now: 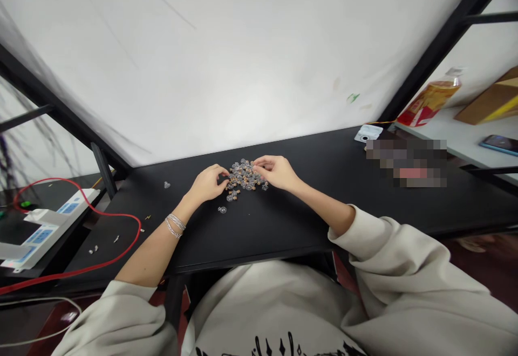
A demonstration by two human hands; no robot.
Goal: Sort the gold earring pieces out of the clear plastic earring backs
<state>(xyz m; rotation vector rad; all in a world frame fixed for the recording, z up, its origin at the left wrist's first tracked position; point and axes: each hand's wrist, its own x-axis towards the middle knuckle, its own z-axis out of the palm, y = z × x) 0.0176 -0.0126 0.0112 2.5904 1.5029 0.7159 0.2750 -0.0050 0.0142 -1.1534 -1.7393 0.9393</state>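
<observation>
A heap of several tiny clear glass bottles with cork stoppers (pixel 245 177) lies on the black table (pixel 283 221). My left hand (pixel 208 182) rests at the heap's left side, fingers curled and pinched at its edge. My right hand (pixel 276 171) sits at the heap's right side, fingers pinched together over the bottles. What either pinch holds is too small to make out. One stray bottle (pixel 222 210) lies nearer to me, and another small piece (pixel 167 185) lies off to the left. Silver bangles (pixel 175 224) circle my left wrist.
A red cable (pixel 121 218) loops over the table's left end beside white power strips (pixel 44 232). A small white device (pixel 368 132) sits at the back right. On the right shelf are a snack bag (pixel 431 100), a cardboard box (pixel 491 100) and a phone (pixel 499 143).
</observation>
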